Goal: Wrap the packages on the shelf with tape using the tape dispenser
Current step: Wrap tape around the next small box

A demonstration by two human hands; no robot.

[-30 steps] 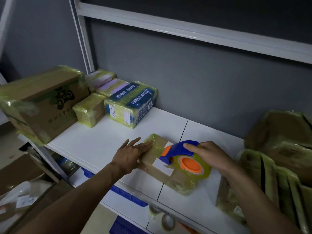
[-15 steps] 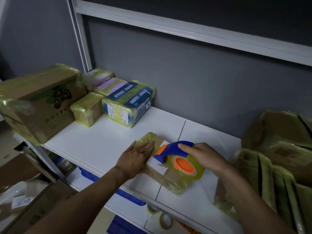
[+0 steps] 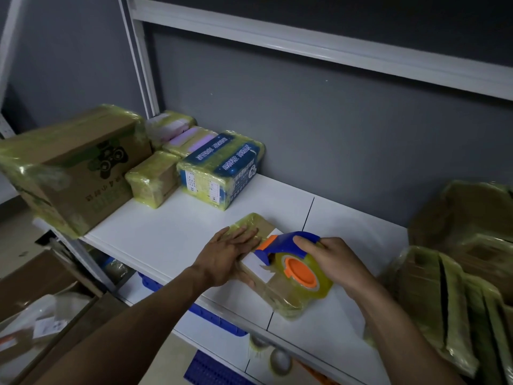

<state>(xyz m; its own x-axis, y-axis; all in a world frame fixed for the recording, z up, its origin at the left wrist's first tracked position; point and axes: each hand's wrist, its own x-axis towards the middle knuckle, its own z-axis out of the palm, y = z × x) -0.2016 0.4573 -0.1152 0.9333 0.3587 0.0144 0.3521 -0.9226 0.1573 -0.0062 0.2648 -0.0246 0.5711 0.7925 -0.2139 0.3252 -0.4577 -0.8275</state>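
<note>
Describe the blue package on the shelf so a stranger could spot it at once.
Look at the white shelf, far left, where a big cardboard box stands. Right of it sits a cluster of small wrapped packages. The blue package is the rightmost, the only one with blue panels and white lettering.

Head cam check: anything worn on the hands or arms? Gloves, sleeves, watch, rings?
Nothing worn that shows. The left hand and right hand are bare, with no gloves and no ring visible. The left forearm and right forearm are bare to the frame's edge: no sleeve, watch or band in view.
</note>
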